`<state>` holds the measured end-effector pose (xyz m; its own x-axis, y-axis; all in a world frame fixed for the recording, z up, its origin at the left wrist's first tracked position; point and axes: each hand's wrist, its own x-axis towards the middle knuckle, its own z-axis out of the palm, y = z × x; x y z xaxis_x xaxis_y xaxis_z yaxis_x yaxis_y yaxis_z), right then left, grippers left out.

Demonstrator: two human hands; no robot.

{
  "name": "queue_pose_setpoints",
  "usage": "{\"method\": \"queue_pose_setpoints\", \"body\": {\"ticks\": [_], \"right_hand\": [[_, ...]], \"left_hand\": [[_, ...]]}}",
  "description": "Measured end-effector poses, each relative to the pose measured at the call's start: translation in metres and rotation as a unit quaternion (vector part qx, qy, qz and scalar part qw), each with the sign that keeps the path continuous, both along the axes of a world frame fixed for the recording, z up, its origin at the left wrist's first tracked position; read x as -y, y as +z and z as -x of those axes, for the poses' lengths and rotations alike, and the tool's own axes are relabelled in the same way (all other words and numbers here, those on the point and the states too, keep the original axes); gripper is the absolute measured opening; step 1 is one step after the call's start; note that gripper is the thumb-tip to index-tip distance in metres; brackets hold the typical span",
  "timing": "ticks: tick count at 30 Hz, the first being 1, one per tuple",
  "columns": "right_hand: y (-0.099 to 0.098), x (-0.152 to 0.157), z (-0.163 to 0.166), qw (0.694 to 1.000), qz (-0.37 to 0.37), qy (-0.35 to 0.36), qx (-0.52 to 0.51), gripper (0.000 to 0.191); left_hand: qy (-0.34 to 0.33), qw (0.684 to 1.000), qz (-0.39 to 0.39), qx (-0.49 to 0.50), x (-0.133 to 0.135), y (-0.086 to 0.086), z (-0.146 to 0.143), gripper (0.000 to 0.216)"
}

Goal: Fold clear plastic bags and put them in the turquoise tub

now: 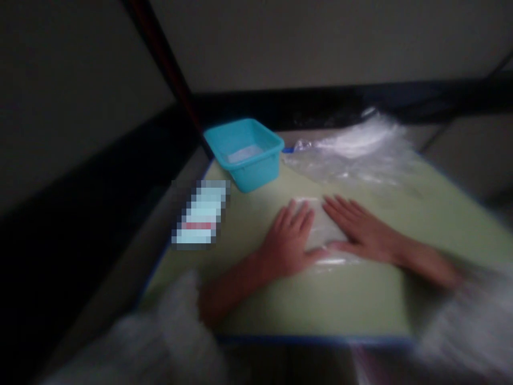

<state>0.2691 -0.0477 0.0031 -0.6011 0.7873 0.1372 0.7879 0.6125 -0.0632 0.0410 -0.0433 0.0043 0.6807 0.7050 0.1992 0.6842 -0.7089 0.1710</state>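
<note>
A clear plastic bag [326, 227] lies flat on the pale green table top, with something whitish seeming to show through it. My left hand [288, 240] rests palm down on its left side, fingers spread. On its right side lies my right hand [360, 230], also flat with the fingers stretched out. The two thumbs point toward each other and nearly meet over the bag's near part. Part of the bag is hidden under both hands, and the picture is blurred.
A turquoise plastic basin [256, 174] with something pale inside stands at the table's far left. Crumpled clear plastic bags [356, 152] are heaped at the back right. A blurred-out, phone-shaped rectangle [202, 211] lies by the left edge. The table [320, 305] has a blue rim; walls stand behind.
</note>
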Motion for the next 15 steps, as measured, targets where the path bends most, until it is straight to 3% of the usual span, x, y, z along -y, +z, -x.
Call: {"method": "queue_pose_setpoints", "body": {"ticks": [5,8,11,15], "right_hand": [[0.006,-0.004,-0.01,0.999,0.011,-0.008,-0.03,0.079],[0.029,-0.002,-0.015,0.997,0.01,0.011,-0.078,0.068],[0.056,0.006,-0.016,0.991,0.048,0.1,-0.08,0.041],[0.074,0.018,-0.018,0.982,0.116,0.147,-0.026,0.038]], "left_hand": [[-0.004,0.999,0.033,0.034,-0.003,0.002,0.002,0.082],[-0.013,0.984,0.078,0.158,-0.005,0.009,0.008,0.066],[-0.016,0.945,0.145,0.294,-0.007,0.014,0.013,0.041],[0.014,0.881,0.266,0.392,-0.008,0.015,0.012,0.031]]}}
